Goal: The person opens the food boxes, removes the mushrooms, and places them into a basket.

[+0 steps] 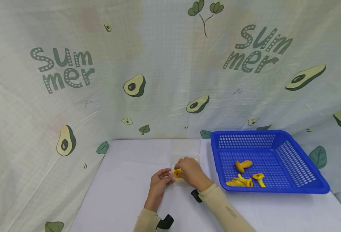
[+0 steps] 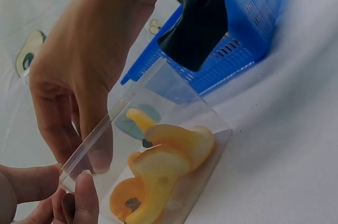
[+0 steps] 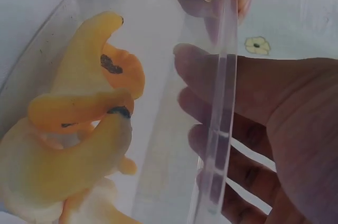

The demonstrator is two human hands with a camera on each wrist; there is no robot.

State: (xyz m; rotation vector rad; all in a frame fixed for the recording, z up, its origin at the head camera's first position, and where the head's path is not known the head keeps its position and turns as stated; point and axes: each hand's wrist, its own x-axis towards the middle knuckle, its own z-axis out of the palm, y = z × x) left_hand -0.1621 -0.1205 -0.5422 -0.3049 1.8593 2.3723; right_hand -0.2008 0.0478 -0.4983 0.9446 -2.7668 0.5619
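Note:
A clear plastic box (image 2: 203,102) stands on the white table with several yellow-orange mushrooms (image 3: 79,166) lying inside. My left hand (image 1: 158,188) is at the box's left side, pinching its rim between thumb and fingers, as both wrist views show. From above, my right hand (image 1: 192,174) reaches into the box; its fingers hang loosely curved past the rim (image 3: 224,113), with no mushroom seen between them. In the head view, one orange mushroom (image 1: 177,173) shows between the two hands, and the right hand hides much of the box.
To the right sits a blue plastic basket (image 1: 296,190) with slotted walls, holding several more yellow mushrooms (image 1: 243,165). The box's clear lid (image 1: 185,146) lies folded back behind it. A patterned curtain (image 1: 164,58) with avocados hangs beyond the white table (image 1: 124,167).

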